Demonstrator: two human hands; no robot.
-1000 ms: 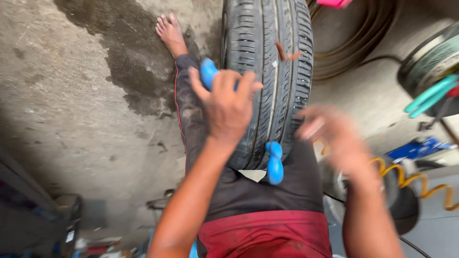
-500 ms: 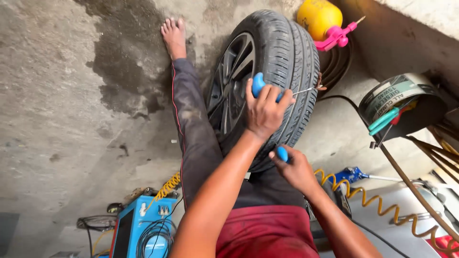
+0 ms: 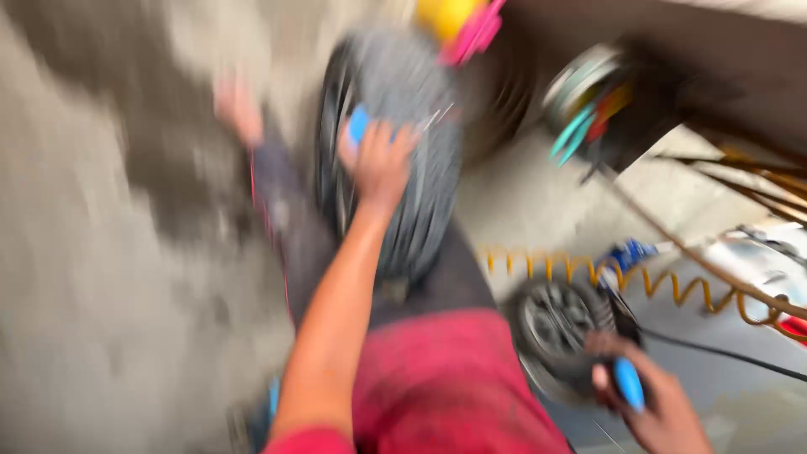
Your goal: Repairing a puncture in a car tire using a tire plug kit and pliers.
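Observation:
The view is heavily blurred. A black tyre on its wheel [image 3: 395, 168] stands upright between my legs on the concrete floor. My left hand [image 3: 378, 160] rests on the tyre's tread, gripping a blue-handled tool [image 3: 359, 124] whose thin metal shaft pokes out to the right. My right hand [image 3: 651, 403] is low at the right, away from the tyre, holding a second blue-handled tool [image 3: 628, 382]. My leg in dark trousers and a bare foot [image 3: 239, 109] stretch along the tyre's left side.
A yellow tank with a pink fitting [image 3: 458, 25] sits behind the tyre. An orange coiled air hose [image 3: 639, 277] runs across the floor at the right. A second wheel [image 3: 559, 332] lies by my right hand. A round case with coloured tools [image 3: 588, 109] stands at the upper right.
My right hand has pulled away from the tyre, down and to the right, carrying its blue-handled tool. My left hand stays on the tread. The camera swung, blurring the view.

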